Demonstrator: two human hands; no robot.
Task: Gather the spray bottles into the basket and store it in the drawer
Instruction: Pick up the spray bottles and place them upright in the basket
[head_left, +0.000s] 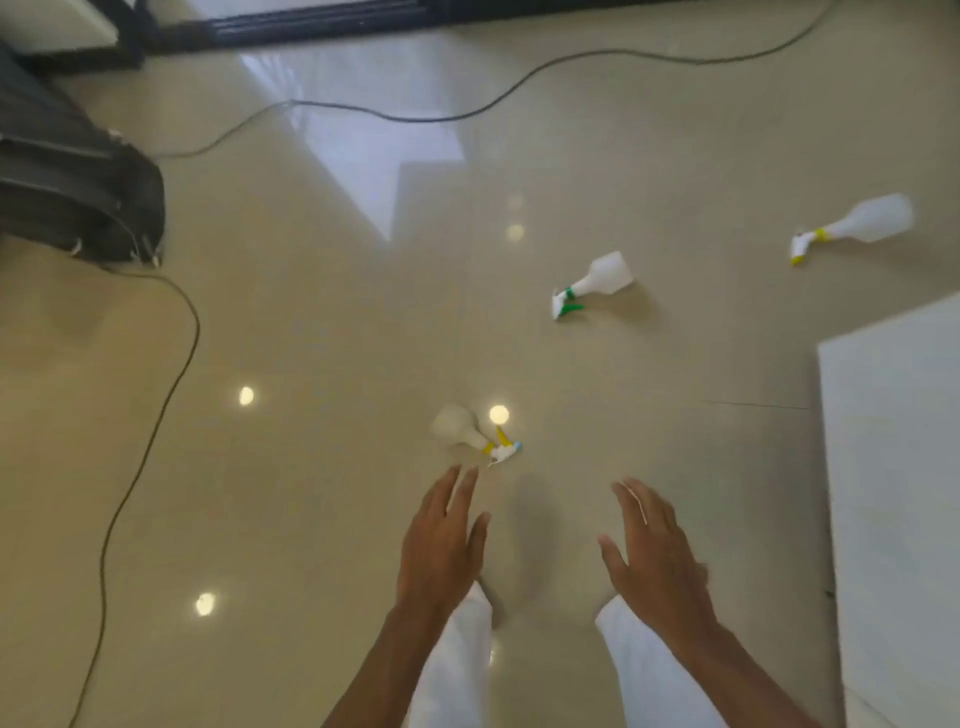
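I am looking down at a glossy tiled floor (311, 338) where three spray bottles are lying: one far right (862, 221), one mid-floor (597, 283), and the nearest one (470, 431) just beyond my left hand (441, 545). Both it and my right hand (654, 561) are hovering spread, holding nothing.

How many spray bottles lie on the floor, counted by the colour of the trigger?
Yellow trigger: 2, the near bottle by the left hand and the far right bottle
Green trigger: 1, the middle bottle
Total: 3 spray bottles, all on their sides.
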